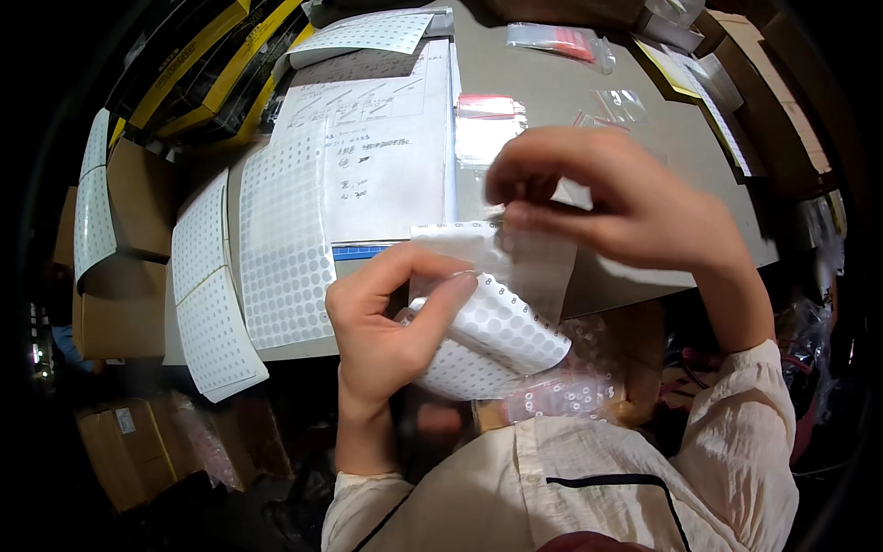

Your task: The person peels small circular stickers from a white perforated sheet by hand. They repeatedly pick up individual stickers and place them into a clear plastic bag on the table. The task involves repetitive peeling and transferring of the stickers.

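My left hand (391, 327) pinches the edge of a white sheet of round stickers (497, 322) between thumb and forefinger. The sheet curls over and hangs past the table's front edge, with rows of small printed marks. Above it, my right hand (598, 198) is curled with thumb and fingertips close together, slightly blurred; what they hold, if anything, cannot be made out. Beneath the right fingertips lies a pale translucent sheet or bag (533, 267). Just beyond that hand is a stack of small clear zip bags with red tops (487, 124).
Sticker sheets (285, 248) and a banded sheet stack (207, 285) overlap the table's left front edge. Handwritten papers (368, 138) lie beyond. More zip bags (556, 41) are at the back. Cardboard boxes (138, 202) stand at left; a bag of ring-marked pieces (561, 396) sits by my lap.
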Action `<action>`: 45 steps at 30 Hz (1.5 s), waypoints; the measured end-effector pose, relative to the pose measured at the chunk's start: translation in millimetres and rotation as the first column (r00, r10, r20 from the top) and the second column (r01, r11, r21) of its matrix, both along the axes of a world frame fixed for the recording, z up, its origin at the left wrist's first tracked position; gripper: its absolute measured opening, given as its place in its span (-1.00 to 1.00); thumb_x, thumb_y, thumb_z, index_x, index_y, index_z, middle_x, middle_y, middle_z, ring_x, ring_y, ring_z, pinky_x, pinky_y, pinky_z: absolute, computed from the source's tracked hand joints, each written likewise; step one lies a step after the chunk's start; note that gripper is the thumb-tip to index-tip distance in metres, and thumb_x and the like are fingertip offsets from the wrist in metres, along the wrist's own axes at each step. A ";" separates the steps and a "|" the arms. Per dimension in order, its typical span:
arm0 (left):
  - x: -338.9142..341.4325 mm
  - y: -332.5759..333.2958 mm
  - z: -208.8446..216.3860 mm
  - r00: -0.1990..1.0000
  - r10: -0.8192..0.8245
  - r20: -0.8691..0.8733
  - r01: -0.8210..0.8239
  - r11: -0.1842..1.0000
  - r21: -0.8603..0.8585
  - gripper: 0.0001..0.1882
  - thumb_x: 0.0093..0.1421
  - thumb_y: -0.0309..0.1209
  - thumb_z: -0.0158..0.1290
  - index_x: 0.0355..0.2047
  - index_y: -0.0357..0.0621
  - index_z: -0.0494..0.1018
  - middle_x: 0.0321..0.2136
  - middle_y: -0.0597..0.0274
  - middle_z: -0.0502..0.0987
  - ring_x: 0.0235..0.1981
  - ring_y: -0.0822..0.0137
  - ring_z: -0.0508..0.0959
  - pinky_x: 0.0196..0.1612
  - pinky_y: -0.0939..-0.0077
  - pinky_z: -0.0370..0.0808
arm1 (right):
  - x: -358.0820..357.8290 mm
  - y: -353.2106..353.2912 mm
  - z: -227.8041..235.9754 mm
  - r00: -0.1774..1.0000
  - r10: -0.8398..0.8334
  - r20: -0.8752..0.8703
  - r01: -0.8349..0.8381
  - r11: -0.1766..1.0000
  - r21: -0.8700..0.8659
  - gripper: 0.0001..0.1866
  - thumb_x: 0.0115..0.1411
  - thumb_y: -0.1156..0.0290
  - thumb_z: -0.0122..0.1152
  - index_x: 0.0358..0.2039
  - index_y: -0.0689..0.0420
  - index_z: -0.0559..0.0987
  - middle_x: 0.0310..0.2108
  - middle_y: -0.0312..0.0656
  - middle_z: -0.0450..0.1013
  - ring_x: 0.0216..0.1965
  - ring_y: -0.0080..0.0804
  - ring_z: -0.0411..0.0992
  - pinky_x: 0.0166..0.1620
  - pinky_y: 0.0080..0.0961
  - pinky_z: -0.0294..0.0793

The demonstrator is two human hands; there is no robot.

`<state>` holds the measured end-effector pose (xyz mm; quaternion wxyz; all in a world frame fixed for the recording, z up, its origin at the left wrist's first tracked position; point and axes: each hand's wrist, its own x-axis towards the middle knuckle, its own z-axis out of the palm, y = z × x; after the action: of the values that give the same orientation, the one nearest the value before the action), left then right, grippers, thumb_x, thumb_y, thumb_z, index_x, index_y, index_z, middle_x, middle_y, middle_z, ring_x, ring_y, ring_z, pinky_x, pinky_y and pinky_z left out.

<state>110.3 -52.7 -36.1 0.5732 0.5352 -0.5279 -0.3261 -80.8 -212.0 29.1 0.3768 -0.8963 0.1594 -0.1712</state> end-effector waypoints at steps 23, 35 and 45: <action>-1.9 -1.2 -0.9 0.998 0.048 0.034 -0.049 0.998 0.032 -0.90 0.09 -0.65 0.29 -0.36 -0.34 0.62 -0.46 0.25 0.67 -0.41 0.58 0.59 -0.37 0.71 0.44 | 1.7 -26.8 -54.8 0.965 -0.163 0.204 0.203 0.960 -0.193 -0.83 0.21 0.65 0.33 -0.16 0.29 0.61 -0.23 -0.15 0.63 -0.18 -0.37 0.63 -0.06 -0.46 0.61; -4.0 -0.3 -0.5 0.998 0.029 -0.052 -0.026 0.997 0.067 -0.89 0.12 -0.67 0.27 -0.32 -0.39 0.60 -0.40 0.24 0.66 -0.35 0.53 0.60 -0.27 0.67 0.49 | -51.4 -38.3 -27.4 0.922 -0.380 -0.071 0.374 0.831 0.411 -0.80 0.34 0.30 0.28 -0.21 0.18 0.63 -0.34 -0.34 0.56 -0.33 -0.60 0.51 -0.28 -0.58 0.55; -4.3 1.7 2.5 0.996 0.061 -0.064 -0.055 0.995 0.088 -0.89 0.13 -0.66 0.27 -0.32 -0.40 0.60 -0.41 0.25 0.65 -0.35 0.53 0.59 -0.26 0.67 0.48 | -36.7 -29.7 -43.4 0.904 -0.418 -0.095 0.371 0.873 -0.316 -0.77 0.13 0.36 0.28 -0.36 0.31 0.62 -0.43 0.10 0.57 -0.35 0.07 0.56 -0.23 -0.17 0.53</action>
<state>106.0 -51.0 -33.6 0.5759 0.5634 -0.4783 -0.3494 -117.4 -241.7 -14.3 0.1839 -0.9010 0.3420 -0.1936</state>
